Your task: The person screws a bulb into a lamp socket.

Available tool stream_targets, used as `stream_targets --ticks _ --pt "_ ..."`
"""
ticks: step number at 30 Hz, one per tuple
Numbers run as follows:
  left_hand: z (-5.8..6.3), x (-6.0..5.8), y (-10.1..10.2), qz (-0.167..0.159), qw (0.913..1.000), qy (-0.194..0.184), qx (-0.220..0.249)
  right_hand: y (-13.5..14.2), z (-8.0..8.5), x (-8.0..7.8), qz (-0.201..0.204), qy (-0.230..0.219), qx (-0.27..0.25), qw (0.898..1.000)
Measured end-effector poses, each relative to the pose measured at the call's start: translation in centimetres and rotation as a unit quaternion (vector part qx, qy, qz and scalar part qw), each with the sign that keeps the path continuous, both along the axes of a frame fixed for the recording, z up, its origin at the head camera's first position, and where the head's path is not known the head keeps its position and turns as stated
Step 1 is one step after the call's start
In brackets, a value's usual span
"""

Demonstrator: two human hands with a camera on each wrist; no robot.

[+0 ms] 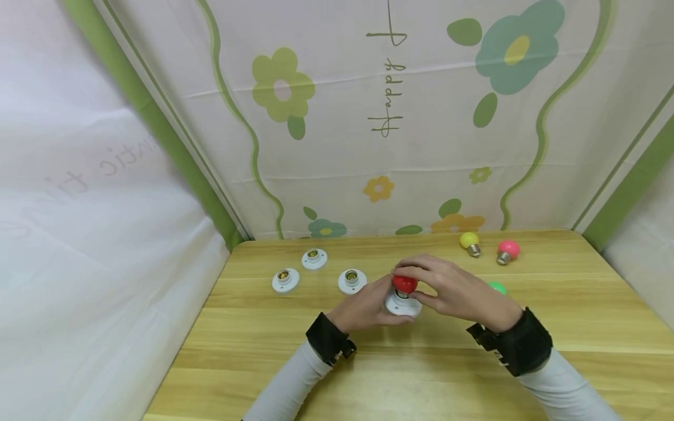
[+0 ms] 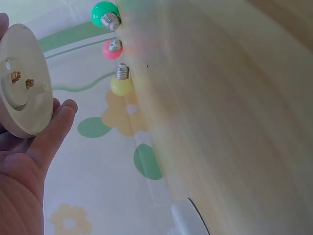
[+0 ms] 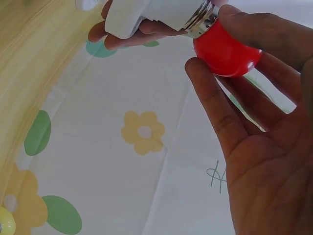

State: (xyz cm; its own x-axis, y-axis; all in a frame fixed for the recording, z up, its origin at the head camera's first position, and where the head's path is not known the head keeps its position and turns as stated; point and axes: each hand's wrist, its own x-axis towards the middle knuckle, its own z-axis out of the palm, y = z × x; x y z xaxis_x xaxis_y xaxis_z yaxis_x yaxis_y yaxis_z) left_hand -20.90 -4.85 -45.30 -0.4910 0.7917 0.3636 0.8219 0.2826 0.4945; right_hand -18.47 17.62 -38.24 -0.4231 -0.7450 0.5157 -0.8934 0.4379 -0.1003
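Observation:
My left hand [image 1: 365,307] holds a round white lamp holder [image 1: 403,306] above the table, gripping it by its base. In the left wrist view the underside of that lamp holder [image 2: 30,81] shows two brass screws. My right hand [image 1: 455,287] grips a red light bulb [image 1: 405,285] between thumb and fingers. The red bulb [image 3: 227,51] has its metal base at the mouth of the socket, with part of the thread exposed in the right wrist view. How deep the thread sits is hidden.
Three more white lamp holders stand on the wooden table [image 1: 253,351]: one at the back [image 1: 314,258], one at left [image 1: 285,280], one beside my left hand [image 1: 351,281]. At right lie a yellow bulb [image 1: 469,242], a pink bulb [image 1: 508,250] and a partly hidden green bulb [image 1: 497,287].

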Motion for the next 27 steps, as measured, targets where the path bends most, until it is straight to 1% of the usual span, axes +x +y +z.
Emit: stream_targets --ticks 9,18,23,27 --pt "-0.16 -0.05 0.04 -0.004 0.9999 0.006 0.012 -0.08 0.03 0.32 -0.005 -0.022 0.004 1.000" --pt "-0.26 -0.02 -0.01 -0.002 0.9999 -0.006 0.015 -0.16 0.00 0.43 -0.008 -0.016 0.002 1.000" --pt "-0.12 0.14 -0.12 0.003 1.0000 0.000 0.007 -0.24 -0.04 0.30 -0.016 -0.004 -0.004 1.000" --pt "0.18 0.35 -0.14 0.005 1.0000 0.000 0.004 -0.29 -0.08 0.18 -0.020 -0.006 -0.007 1.000"
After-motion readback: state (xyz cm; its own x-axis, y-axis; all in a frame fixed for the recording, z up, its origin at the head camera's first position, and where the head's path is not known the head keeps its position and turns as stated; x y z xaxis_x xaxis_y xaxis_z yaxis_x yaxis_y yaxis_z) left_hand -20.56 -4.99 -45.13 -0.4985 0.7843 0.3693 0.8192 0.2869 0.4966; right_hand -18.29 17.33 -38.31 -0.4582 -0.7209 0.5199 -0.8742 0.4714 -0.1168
